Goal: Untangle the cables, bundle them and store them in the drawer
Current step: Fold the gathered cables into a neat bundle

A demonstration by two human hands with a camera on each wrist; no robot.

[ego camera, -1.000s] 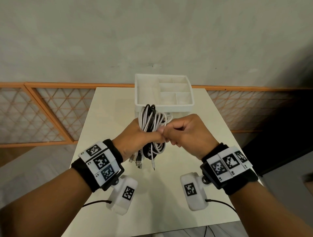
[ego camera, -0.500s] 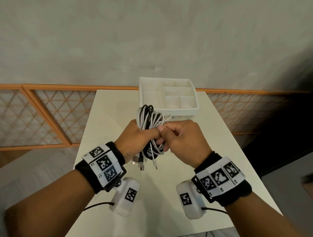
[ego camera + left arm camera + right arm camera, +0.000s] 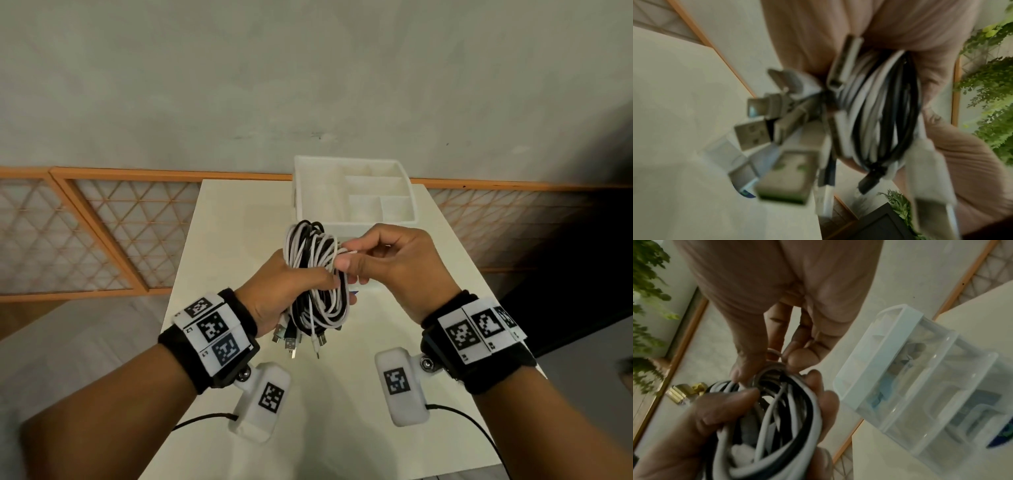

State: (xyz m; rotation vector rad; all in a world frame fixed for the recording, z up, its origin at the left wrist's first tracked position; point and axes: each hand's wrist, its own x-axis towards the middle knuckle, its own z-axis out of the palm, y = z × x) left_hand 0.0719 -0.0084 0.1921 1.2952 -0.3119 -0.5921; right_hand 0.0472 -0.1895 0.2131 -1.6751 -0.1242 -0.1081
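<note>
A coiled bundle of black and white cables (image 3: pixel 317 274) hangs above the table, gripped round its middle by my left hand (image 3: pixel 287 291). Several USB plugs (image 3: pixel 291 339) dangle below that hand; in the left wrist view the same plugs (image 3: pixel 760 129) and the coil (image 3: pixel 879 116) fill the frame. My right hand (image 3: pixel 387 260) pinches a thin strand at the bundle's right side between thumb and forefinger. In the right wrist view its fingertips (image 3: pixel 795 358) meet at the top of the coil (image 3: pixel 777 410). The white drawer box (image 3: pixel 352 195) stands behind, its top tray open with dividers.
The box sits at the far end of a pale table (image 3: pixel 226 246); in the right wrist view the translucent drawer box (image 3: pixel 920 378) shows small items inside. An orange lattice fence (image 3: pixel 85 233) runs behind on both sides. Green plants (image 3: pixel 992 113) stand nearby.
Both hands have risen a little with the bundle. My right hand has loosened from a closed fist at the bundle into a thumb-and-forefinger pinch on a strand.
</note>
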